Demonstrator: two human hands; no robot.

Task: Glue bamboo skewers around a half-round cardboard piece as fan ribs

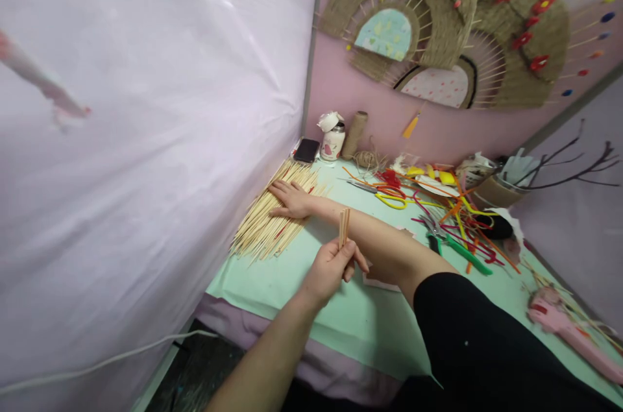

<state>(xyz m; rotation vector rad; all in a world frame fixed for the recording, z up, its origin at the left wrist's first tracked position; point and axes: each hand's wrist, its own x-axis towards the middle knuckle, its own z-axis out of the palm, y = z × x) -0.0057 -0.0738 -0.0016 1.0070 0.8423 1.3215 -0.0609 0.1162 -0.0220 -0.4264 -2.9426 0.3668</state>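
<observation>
My left hand [328,269] is closed round a small bunch of thin wooden sticks [344,225], held upright in front of my right forearm. Crossing over to the left, my right arm reaches a wide pile of similar pale sticks [260,224]. On top of that pile lies my right hand [291,199], its fingers stretched out and spread. A few red-marked sticks show among the pale ones. Part of a pale pink piece [382,281] sticks out from under my right forearm; the rest of it is hidden.
Behind the pile stand a phone [306,150], a white bottle [333,141] and a twine spool [355,134]. Scissors [384,194], green-handled pliers [467,253] and coloured pipe cleaners [457,217] lie to the right, with a pink glue gun [564,327] nearer. A curtain [195,139] borders the left side.
</observation>
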